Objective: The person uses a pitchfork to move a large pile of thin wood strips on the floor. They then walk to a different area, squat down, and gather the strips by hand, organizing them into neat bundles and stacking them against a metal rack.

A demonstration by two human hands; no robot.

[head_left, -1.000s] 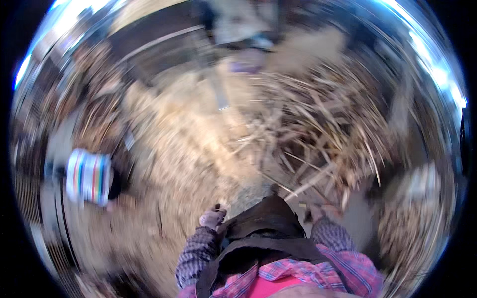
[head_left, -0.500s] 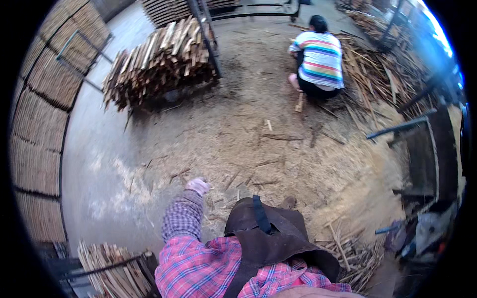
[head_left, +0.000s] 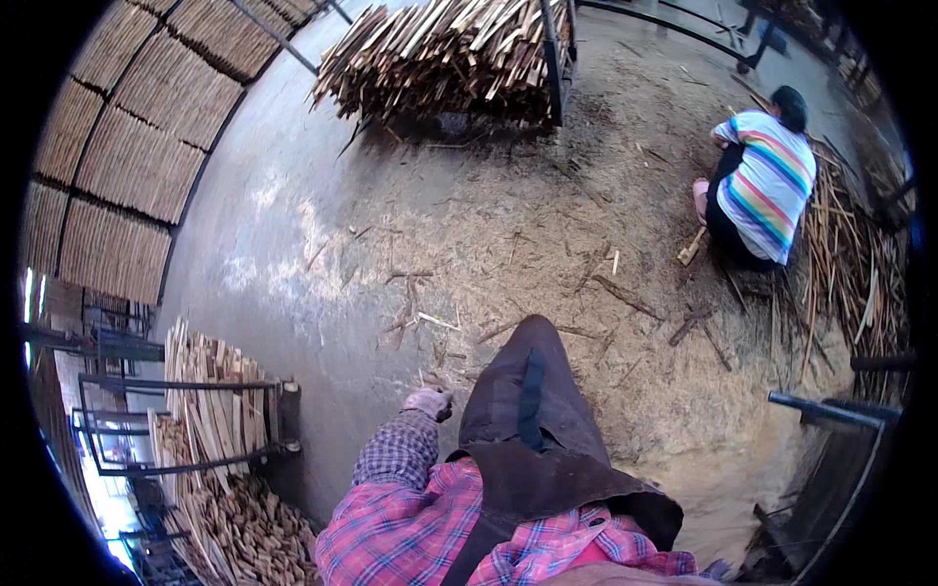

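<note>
My left hand (head_left: 430, 401), in a pale glove with dark fingertips, hangs beside my left thigh above the littered floor. Its fingers look loosely curled, and I see nothing in them. A checked sleeve cover (head_left: 399, 451) is on that forearm over a pink plaid shirt (head_left: 405, 518). A dark brown apron (head_left: 498, 400) with a black strap hangs over my front and legs. Below the hand and ahead of it, thin wood scraps (head_left: 438, 320) lie on the floor. My right hand cannot be made out.
A rack of wood strips (head_left: 440, 63) stands ahead; another wood stack (head_left: 220, 400) is at left. Bundled strips (head_left: 137, 166) line the left wall. A person in a striped shirt (head_left: 767, 181) squats at right near a scrap pile (head_left: 850, 264). A metal frame (head_left: 831, 410) stands at lower right.
My view has turned left and moved forward; the squatting person and the rack now appear farther right. My left hand has shifted slightly down and right in the picture.
</note>
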